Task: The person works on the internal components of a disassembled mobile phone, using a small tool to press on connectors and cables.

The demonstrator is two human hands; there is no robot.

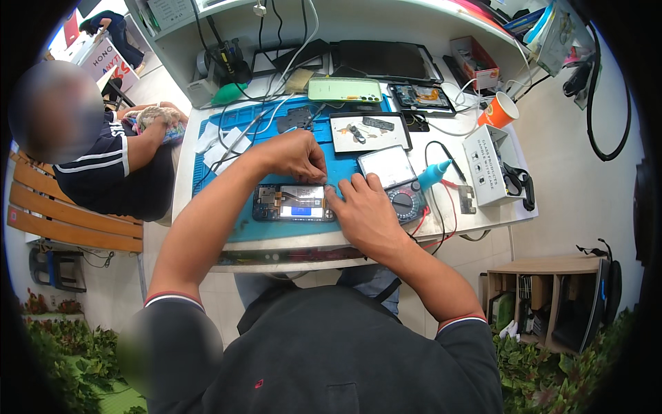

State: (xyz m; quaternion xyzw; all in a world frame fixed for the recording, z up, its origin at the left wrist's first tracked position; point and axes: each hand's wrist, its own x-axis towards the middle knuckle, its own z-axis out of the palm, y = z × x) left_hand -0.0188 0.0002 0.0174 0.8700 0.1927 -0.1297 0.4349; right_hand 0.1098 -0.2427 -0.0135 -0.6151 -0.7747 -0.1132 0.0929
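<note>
An opened phone (269,208) lies lengthwise on the blue work mat (249,230), its inner parts and battery showing. Over its upper right corner my left hand (298,156) bends down, thumb and fingertips pinched together. Whatever sits in that pinch, if anything, is too small to make out. At the phone's right end, my right hand (374,215) grips the edge with its thumb and bent fingers, close to the left fingertips. Just right of this hand are a multimeter (402,201) and a light blue squeeze bottle (433,174).
Behind the hands are a tray of small parts (373,141), a green phone back (344,90) and another opened phone (422,96). An orange cup (498,110) and a white box (492,168) stand at the right. Cables cross the left side. A seated person (114,159) is at the left.
</note>
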